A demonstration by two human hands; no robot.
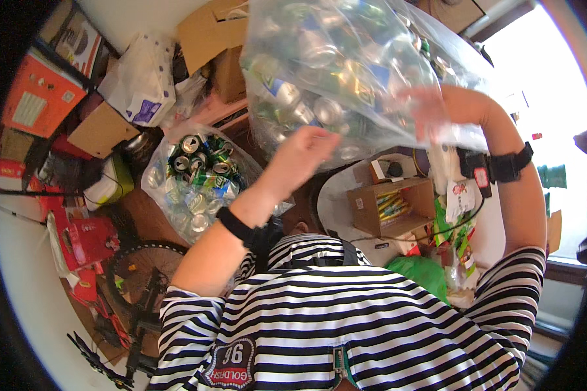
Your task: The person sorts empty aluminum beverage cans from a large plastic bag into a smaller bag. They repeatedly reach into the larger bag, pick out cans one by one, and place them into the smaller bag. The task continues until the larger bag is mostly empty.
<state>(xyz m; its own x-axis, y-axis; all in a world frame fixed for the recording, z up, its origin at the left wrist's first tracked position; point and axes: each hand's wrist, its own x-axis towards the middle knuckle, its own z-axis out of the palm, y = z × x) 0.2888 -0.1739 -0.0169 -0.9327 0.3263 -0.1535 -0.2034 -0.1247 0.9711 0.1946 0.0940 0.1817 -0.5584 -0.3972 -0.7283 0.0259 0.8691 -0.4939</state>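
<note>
A large clear plastic bag [323, 54] full of crushed and whole drink cans fills the top middle of the view. My left hand [307, 154] is blurred, fingers bent, just in front of the bag's lower side; I cannot tell if it touches the plastic. My right hand [426, 112] is at the bag's right side, blurred and partly veiled by the film, so its grip is unclear. Left of my left forearm stands a smaller clear bag [159, 181], its mouth spread, with green and silver cans [200, 171] inside.
Under the large bag, a cardboard box [364, 210] of yellow-green packets stands beside a green plastic bag [418, 273]. A bicycle wheel [142, 264] is at lower left. Orange box [41, 97], white wrapped pack [146, 88] and red bags [90, 239] crowd the left. A dark cable [462, 220] hangs at my right wrist.
</note>
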